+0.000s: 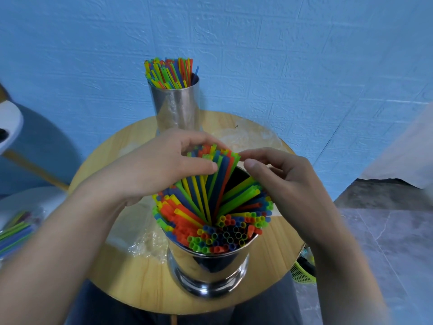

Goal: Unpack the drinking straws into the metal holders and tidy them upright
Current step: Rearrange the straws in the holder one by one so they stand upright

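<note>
Blue textured wall [304,55] is filling the background, and a round wooden desk [131,273] is sitting before us over a grey floor [386,242].

We are judging the job to be well along. At twelve o'clock on the desk the far metal holder [175,106] is standing full, its straws [168,71] fanning slightly but close to upright. At six o'clock the near metal holder [208,270] is packed along its near side with upright straws [222,233], their open ends facing us. Inside it a leaning bundle [218,174] is tilting away towards twelve o'clock, leaving a dark gap at about two o'clock inside the rim.

Our left hand [164,165] is curling its fingers round the tops of the leaning bundle and gripping them. Our right hand [288,181] is coming in from three o'clock with its fingers [251,165] loosely bent; the forefinger tip is touching the bundle's top, but we cannot tell whether it is pinching any straw.

What is remaining, we think, is standing that bundle straight and spreading it into the gap. More straws seem to be waiting: a loose packet of straws [16,231] is lying at nine o'clock, off the desk.

Crumpled plastic wrap [145,245] is lying on the desk at eight o'clock beside the near holder. A green basket [301,273] is peeking out below the desk's edge at four o'clock.
</note>
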### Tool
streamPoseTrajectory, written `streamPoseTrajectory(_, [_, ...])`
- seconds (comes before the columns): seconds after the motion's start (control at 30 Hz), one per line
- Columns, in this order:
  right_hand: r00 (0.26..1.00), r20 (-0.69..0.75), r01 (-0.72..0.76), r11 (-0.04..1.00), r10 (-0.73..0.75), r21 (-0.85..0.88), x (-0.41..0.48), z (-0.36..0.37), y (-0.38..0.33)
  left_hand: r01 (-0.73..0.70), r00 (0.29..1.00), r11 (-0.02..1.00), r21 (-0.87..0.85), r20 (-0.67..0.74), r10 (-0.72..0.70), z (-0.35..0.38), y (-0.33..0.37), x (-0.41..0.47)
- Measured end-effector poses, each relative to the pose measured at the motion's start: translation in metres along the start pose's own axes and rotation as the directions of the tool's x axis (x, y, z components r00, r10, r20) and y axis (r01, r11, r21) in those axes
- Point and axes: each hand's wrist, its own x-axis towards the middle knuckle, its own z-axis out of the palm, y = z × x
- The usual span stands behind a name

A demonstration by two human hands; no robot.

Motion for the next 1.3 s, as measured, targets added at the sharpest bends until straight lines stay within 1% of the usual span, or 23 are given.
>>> streamPoseTrajectory(0.33, [1.0,-0.02,0.022,0.999,-0.022,0.033,0.007,0.002,-0.007,-0.016,0.999,0.997,0.071,-0.048,0.019,0.001,0.001,0.001])
streamPoseTrajectory(0.53, [0.999,-0.013,0.045,0.997,-0.044,0.056,0.004,0.002,-0.006,-0.04,0.998,0.994,0.099,-0.037,0.044,0.001,0.001,0.001])
streamPoseTrajectory(0.63, [0.995,-0.084,0.068,0.995,-0.062,0.067,0.003,-0.001,-0.007,-0.049,0.999,0.991,0.122,-0.013,0.051,-0.001,0.002,0.002])
streamPoseTrajectory(0.7, [0.984,-0.16,0.091,0.994,-0.08,0.064,0.002,-0.003,-0.011,-0.093,0.995,0.982,0.161,-0.016,0.097,-0.001,0.002,0.002])
streamPoseTrajectory(0.77, [0.975,-0.197,0.124,0.988,-0.103,0.096,0.0,-0.003,-0.017,-0.163,0.983,0.966,0.201,-0.048,0.176,0.001,0.006,0.002])
streamPoseTrajectory(0.87, [0.97,-0.201,0.164,0.978,-0.136,0.132,-0.002,-0.001,-0.026,-0.281,0.941,0.902,0.327,-0.091,0.326,0.008,0.013,0.002])
streamPoseTrajectory(0.93, [0.967,-0.193,0.194,0.972,-0.166,0.134,-0.003,0.001,-0.03,-0.336,0.912,0.871,0.358,-0.109,0.396,0.01,0.017,0.003])
streamPoseTrajectory(1.0, [0.961,-0.208,0.215,0.966,-0.183,0.144,-0.004,0.001,-0.03,-0.364,0.89,0.881,0.304,-0.164,0.424,0.009,0.02,0.003])
streamPoseTrajectory(1.07, [0.956,-0.231,0.214,0.967,-0.179,0.136,-0.005,0.0,-0.028,-0.422,0.854,0.89,0.174,-0.253,0.455,0.005,0.024,0.003])
streamPoseTrajectory(1.13, [0.957,-0.229,0.201,0.976,-0.177,0.086,-0.004,-0.002,-0.021,-0.494,0.806,0.869,0.029,-0.36,0.47,0.002,0.026,0.003])
streamPoseTrajectory(1.23, [0.975,-0.151,0.163,0.986,-0.163,-0.014,-0.004,-0.002,-0.012,-0.533,0.759,0.834,-0.139,-0.514,0.399,0.0,0.027,0.003])
streamPoseTrajectory(1.3, [0.983,-0.1,0.153,0.988,-0.156,-0.035,-0.004,-0.002,-0.009,-0.532,0.748,0.815,-0.228,-0.578,0.327,0.001,0.027,0.003])
